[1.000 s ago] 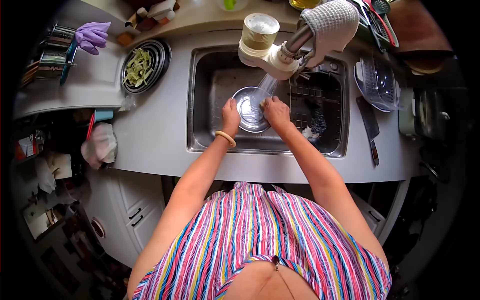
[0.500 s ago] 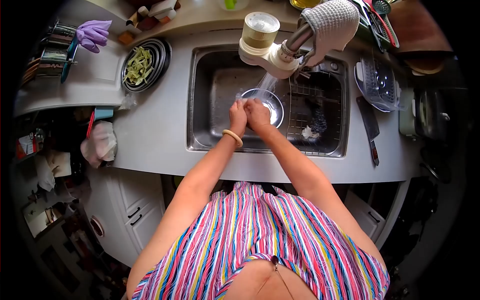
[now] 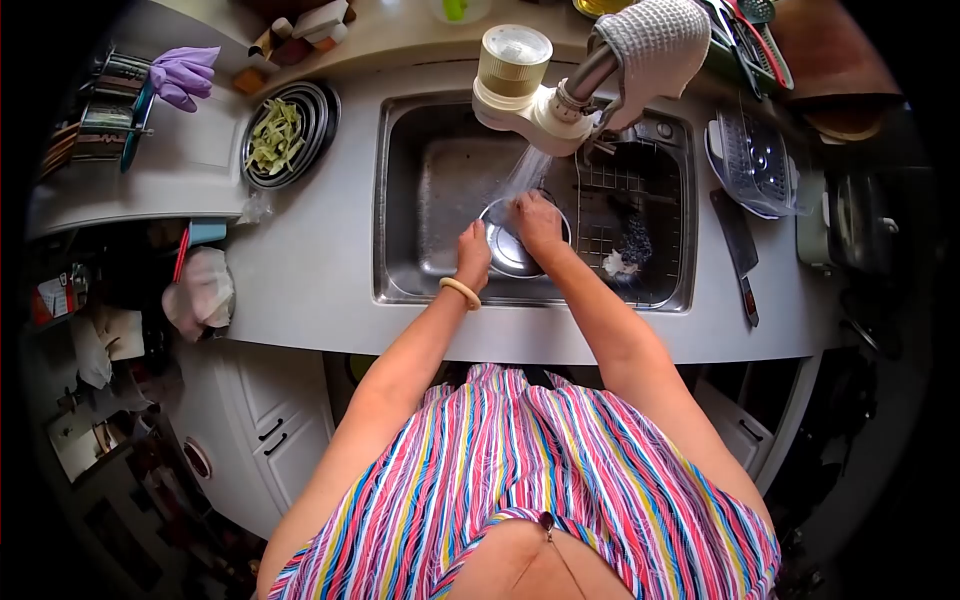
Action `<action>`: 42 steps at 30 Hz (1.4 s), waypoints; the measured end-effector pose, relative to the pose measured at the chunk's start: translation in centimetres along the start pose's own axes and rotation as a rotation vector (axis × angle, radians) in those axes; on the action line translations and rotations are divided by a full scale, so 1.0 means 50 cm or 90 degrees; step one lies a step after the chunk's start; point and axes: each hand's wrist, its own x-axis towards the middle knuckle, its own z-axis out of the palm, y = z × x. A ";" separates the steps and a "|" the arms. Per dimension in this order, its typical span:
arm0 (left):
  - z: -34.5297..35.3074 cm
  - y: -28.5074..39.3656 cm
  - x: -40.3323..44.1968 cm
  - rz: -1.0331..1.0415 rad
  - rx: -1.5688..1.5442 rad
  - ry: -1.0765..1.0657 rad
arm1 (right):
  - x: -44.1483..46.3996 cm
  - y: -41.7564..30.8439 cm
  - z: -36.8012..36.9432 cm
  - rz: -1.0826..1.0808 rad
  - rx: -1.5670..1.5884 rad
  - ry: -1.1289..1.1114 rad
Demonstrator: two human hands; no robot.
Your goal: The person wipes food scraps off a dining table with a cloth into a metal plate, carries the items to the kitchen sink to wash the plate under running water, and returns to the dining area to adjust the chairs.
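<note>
A shiny metal bowl [image 3: 510, 248] is in the sink [image 3: 430, 235], under water running from the white tap filter [image 3: 545, 118]. My left hand [image 3: 473, 254] is closed on the bowl's left rim. Over the upper right part of the bowl is my right hand [image 3: 539, 222], its fingers curled together in the spray. Whatever the right fingers hold, if anything, is too small and blurred to make out.
Cut pale green vegetable [image 3: 274, 138] fills stacked bowls on the left counter. A cleaver [image 3: 737, 240] lies right of the sink, near a clear plastic container [image 3: 757, 165]. A wire rack [image 3: 610, 180] and white scraps [image 3: 618, 264] are in the sink's right part.
My hands came together over the bowl's left side, then parted again. The right hand is now up and right, in the water stream; the left is back at the rim.
</note>
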 end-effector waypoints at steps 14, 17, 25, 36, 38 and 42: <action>-0.046 0.103 0.054 0.062 0.086 0.014 | -0.017 -0.032 -0.150 -0.067 -0.083 0.093; -0.027 0.137 0.030 0.035 0.112 -0.031 | 0.021 -0.006 -0.127 0.076 0.042 -0.009; -0.100 0.246 -0.043 0.746 0.533 -0.259 | 0.068 0.066 -0.139 0.130 0.214 -0.208; -0.057 0.154 0.024 0.080 -0.007 -0.221 | 0.069 0.072 -0.066 0.270 0.579 0.030; -0.010 0.113 0.042 0.052 -0.120 -0.168 | 0.021 -0.004 -0.030 0.236 0.486 0.036; 0.004 0.101 0.027 -0.003 -0.090 -0.148 | 0.012 -0.076 -0.044 0.177 0.332 0.112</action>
